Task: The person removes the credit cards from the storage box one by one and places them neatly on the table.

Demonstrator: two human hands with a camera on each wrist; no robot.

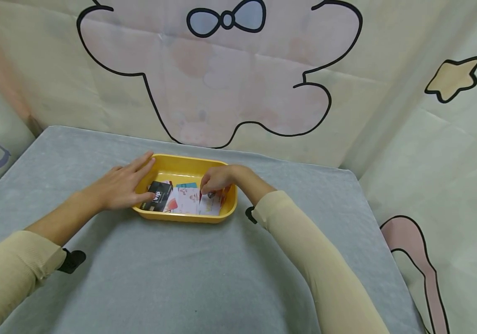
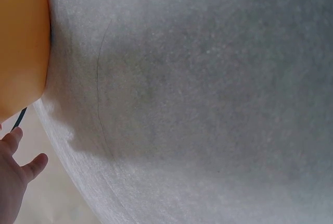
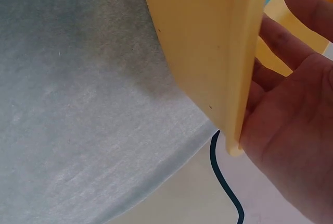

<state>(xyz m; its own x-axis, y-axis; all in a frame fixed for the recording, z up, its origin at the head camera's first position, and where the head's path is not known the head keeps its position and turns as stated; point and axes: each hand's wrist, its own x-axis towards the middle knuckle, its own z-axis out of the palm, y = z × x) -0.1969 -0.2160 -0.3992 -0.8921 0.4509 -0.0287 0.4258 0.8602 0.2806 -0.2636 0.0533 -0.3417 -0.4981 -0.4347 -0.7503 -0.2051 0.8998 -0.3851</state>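
Observation:
In the head view a yellow plastic basket (image 1: pixel 184 216) holds several flat cards or small packets. My left hand (image 1: pixel 123 185) rests at its left end with fingers spread and fairly straight, the thumb lying over a black packet with white lettering (image 1: pixel 161 192). My right hand (image 1: pixel 217 178) reaches over the right end, fingers bent down onto a white printed card (image 1: pixel 211 204); I cannot tell whether they pinch it. Another white card with pink pictures (image 1: pixel 186 197) lies in the middle, before a blue piece (image 1: pixel 187 185). In the right wrist view, the right palm (image 3: pixel 296 109) is against the basket rim.
The basket stands on a table with a grey cloth (image 1: pixel 188 278), near its back edge. Behind hangs a pale curtain (image 1: pixel 305 106) with cartoon outlines. Dark straps (image 1: pixel 71 261) show at the cuffs of both pale sleeves.

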